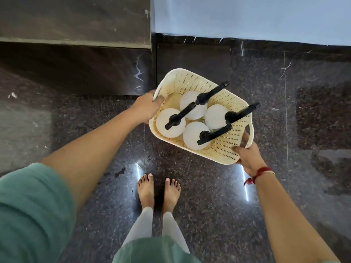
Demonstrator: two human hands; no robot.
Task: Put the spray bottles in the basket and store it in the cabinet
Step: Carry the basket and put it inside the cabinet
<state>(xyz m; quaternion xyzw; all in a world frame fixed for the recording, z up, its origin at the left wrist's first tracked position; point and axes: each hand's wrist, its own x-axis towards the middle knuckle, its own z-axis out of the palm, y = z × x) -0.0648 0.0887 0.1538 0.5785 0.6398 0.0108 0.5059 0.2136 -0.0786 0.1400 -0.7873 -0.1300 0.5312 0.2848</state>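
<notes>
A dark polished stone floor (209, 205) fills most of the view, with a dark cabinet front (76, 21) at the far left and a pale blue wall (256, 16) at the far right. Above the floor, a person standing barefoot holds a cream slotted basket (224, 149) in mid-air, right of the cabinet. The left hand (146, 107) is curled over the basket's far-left handle and the right hand (247, 156) is wrapped around its near-right handle, both gripping firmly. Four white spray bottles (191, 105) with black trigger heads stand upright inside, touching one another, so the loading looks done and the storing remains. To carry it well, the person should probably keep the basket level so the top-heavy bottles stay standing, and free one hand only once the cabinet must be opened.
</notes>
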